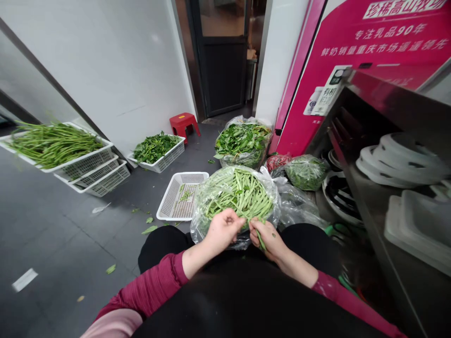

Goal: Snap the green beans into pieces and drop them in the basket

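Note:
A clear plastic bag [201, 206] full of green beans [243, 192] stands open between my knees. Over its near edge, my right hand [267, 237] is closed round green beans, one of which sticks out below the fingers. My left hand [225, 228] is pinched close beside it, fingertips almost meeting those of my right hand; what it holds, if anything, is too small to make out. Just left of the bag, a white perforated basket [165, 202] lies on the floor with a few bean bits in it.
Stacked white baskets [109, 176] with long green stems stand at left. Farther off are a basket of leaves [169, 162], a red stool [183, 124] and a bag of leafy greens [243, 141]. A metal shelf [373, 206] with white containers rises close on the right.

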Motion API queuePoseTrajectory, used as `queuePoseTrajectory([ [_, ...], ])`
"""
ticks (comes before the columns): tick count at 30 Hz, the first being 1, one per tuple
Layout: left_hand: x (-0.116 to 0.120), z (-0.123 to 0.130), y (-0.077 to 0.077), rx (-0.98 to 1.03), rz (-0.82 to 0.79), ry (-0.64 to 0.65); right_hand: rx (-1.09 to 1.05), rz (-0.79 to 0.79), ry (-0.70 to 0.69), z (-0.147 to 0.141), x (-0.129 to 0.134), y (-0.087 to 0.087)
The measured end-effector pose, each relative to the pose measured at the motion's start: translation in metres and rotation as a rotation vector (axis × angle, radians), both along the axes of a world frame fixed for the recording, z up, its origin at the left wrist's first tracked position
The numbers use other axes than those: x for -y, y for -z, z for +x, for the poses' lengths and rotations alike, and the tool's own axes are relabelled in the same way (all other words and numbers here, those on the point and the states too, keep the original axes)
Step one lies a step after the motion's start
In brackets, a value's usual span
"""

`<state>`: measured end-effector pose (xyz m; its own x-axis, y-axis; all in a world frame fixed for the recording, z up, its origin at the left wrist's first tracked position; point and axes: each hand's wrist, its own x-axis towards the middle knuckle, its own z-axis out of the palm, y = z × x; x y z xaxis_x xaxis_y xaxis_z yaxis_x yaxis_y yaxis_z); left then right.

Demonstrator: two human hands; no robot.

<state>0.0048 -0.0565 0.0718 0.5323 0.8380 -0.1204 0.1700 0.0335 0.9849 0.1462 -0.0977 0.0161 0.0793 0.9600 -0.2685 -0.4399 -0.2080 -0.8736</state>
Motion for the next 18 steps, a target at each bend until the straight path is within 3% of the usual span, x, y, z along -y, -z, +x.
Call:
queuePoseTrajectory([
  [2,-0.015,0.000,0.008,-0.006,-0.071,-0.134,0.046,0.051,-0.014,-0.003,0.004,-0.003],
  [5,-0.037,-0.003,0.017,-0.068,-0.080,-0.150,0.085,0.075,0.007,-0.004,0.002,-0.005],
  [8,-0.054,-0.004,0.017,-0.158,0.129,-0.170,0.123,0.078,0.024,-0.003,-0.002,-0.003],
  [10,-0.058,-0.002,0.014,-0.207,0.222,-0.109,0.141,0.073,0.015,-0.003,-0.004,-0.002],
  [13,-0.050,0.004,0.008,-0.262,0.315,-0.018,0.115,0.054,0.018,-0.004,-0.006,-0.003],
  [18,-0.009,0.008,0.014,-0.233,0.778,0.187,-0.068,-0.026,0.113,-0.006,-0.007,0.001],
])
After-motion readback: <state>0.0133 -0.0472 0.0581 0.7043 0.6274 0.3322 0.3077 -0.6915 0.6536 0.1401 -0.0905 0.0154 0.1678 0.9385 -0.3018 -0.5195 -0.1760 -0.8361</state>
